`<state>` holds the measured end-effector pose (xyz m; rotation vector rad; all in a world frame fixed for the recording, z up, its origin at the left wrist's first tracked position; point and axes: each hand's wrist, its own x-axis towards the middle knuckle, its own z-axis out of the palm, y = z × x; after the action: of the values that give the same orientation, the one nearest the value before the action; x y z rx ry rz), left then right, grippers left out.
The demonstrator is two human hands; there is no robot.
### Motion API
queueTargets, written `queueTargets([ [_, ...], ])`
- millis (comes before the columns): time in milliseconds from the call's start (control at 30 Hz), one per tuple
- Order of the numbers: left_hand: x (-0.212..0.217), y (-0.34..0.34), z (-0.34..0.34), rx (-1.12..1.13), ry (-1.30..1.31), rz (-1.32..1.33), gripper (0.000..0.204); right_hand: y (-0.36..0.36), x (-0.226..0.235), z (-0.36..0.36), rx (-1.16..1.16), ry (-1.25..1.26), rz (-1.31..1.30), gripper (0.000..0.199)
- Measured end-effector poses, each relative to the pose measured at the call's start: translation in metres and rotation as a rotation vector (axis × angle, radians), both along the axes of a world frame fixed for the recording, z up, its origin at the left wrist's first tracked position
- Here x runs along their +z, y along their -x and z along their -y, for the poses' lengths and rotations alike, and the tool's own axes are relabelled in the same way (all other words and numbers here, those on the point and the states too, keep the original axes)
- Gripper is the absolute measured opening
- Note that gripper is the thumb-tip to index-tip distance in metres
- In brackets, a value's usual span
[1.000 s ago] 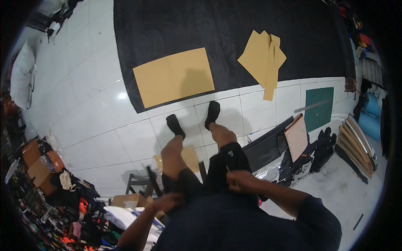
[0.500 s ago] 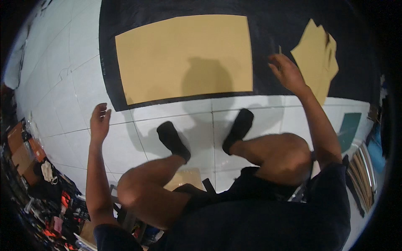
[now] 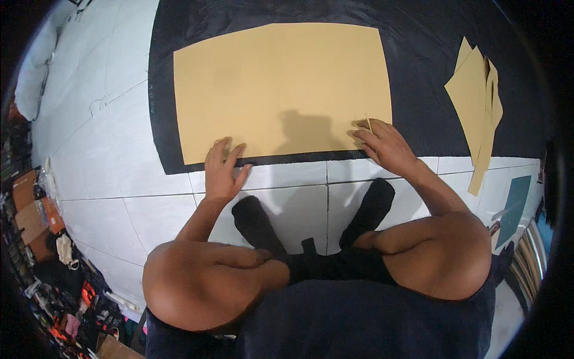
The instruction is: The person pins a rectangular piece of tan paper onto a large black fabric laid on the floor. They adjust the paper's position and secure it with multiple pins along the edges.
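Note:
A large tan card sheet (image 3: 269, 84), its upper edge slightly angled, lies flat on black fabric (image 3: 421, 72). My left hand (image 3: 222, 170) rests with fingers spread on the sheet's near edge, left of its middle. Over the near right corner lies my right hand (image 3: 385, 143), with a thin pale stick (image 3: 368, 124) poking up between its fingers. Whether this is a pen or some other tool, I cannot make out. Several tan card pieces (image 3: 469, 90) with pointed ends lie overlapping on the fabric to the right.
White floor tiles (image 3: 107, 221) border the fabric, with my socked feet (image 3: 371, 206) just below its near edge. A green rectangular sheet (image 3: 514, 206) lies at the right. Along the left edge are brown boxes (image 3: 30, 221) and a cluttered pile of things (image 3: 72, 299).
Both hands have come onto the large sheet's near edge, the left moving right and the right moving left with the stick. My knees have spread, and the view has shifted.

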<state>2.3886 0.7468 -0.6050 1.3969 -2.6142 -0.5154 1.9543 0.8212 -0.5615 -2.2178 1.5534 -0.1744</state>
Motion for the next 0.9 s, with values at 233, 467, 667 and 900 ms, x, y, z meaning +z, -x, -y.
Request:
queueTargets([
  [233,-0.025,0.006,0.003,0.141,0.014,-0.105,0.056,0.002,0.098,0.057,0.348,-0.053,-0.167,0.031],
  [467,-0.042,-0.005,0.018,0.377,0.149,-0.054,0.065,-0.109,0.007,0.065,0.334,0.124,-0.014,0.035],
  [667,-0.054,-0.005,0.020,0.293,0.083,-0.096,0.073,-0.144,-0.044,0.045,0.210,0.151,-0.137,0.041],
  [900,-0.069,-0.016,0.014,0.351,0.116,-0.128,0.078,-0.140,-0.065,0.037,0.207,0.176,-0.163,0.042],
])
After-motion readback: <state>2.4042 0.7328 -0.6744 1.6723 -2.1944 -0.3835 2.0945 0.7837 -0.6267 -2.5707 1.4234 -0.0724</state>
